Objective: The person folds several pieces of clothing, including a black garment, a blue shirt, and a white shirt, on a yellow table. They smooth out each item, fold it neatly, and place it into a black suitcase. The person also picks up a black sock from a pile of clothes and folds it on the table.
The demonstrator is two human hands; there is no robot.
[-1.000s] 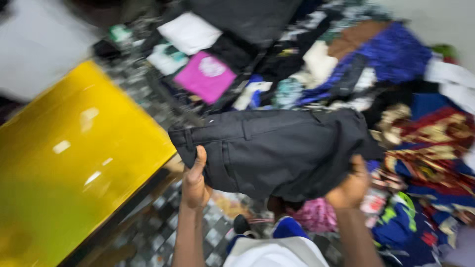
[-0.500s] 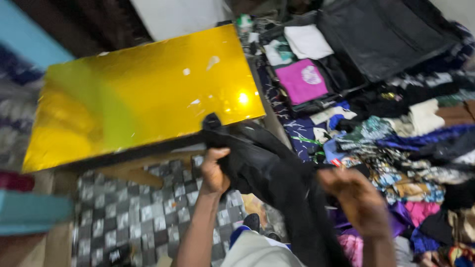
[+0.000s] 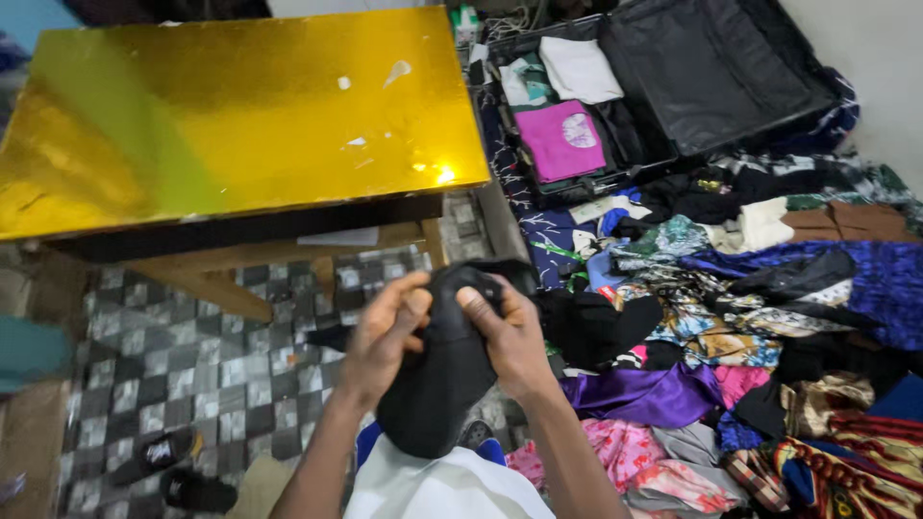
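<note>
A black garment (image 3: pixel 442 384), bunched into a roll, hangs in front of my body. My left hand (image 3: pixel 383 332) grips its left side and my right hand (image 3: pixel 508 332) grips its right side, fingers pressing into the top of the cloth. The two hands are close together, nearly touching. The lower end of the garment droops toward my white shirt (image 3: pixel 452 485).
A glossy yellow table (image 3: pixel 231 115) stands at upper left over a checkered floor (image 3: pixel 192 365). An open black suitcase (image 3: pixel 711 67) with folded clothes, one pink (image 3: pixel 562 139), lies at the top right. A heap of colourful clothes (image 3: pixel 769 317) covers the right. Black sandals (image 3: pixel 168 466) lie lower left.
The black garment was spread wide between my hands, then swung down. Now it is bunched up and my hands have come together on it. The view has turned toward the yellow table.
</note>
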